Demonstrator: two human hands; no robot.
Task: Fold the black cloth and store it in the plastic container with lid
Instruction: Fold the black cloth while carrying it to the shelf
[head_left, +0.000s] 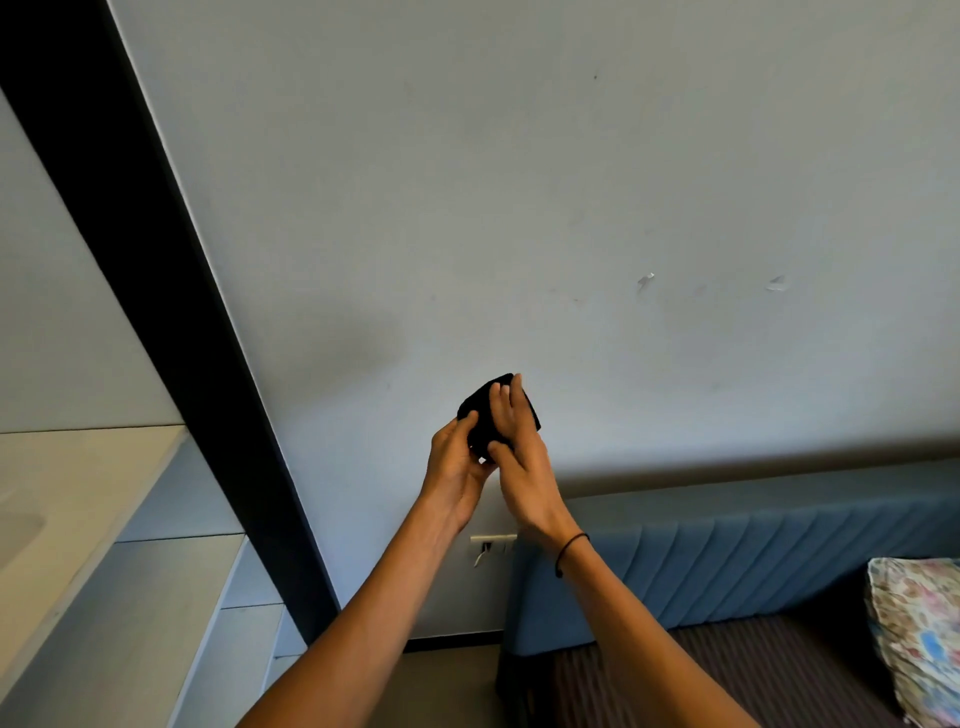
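Pale wall (571, 182) behind, blue headboard (753, 551) low. Above the headboard, left hand (454, 467) and right hand (519, 457) both grip the black cloth (480, 410), bunched small. Folding seems nearly done; container not visible, must be located next.

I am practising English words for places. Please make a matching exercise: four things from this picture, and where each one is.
Things:
1. black cloth
2. floral pillow
3. wall socket
4. black wristband

Places:
A. bottom right corner
B. on the right wrist
C. held up between both hands
D. on the wall below the hands

Pairs: 1-C, 2-A, 3-D, 4-B
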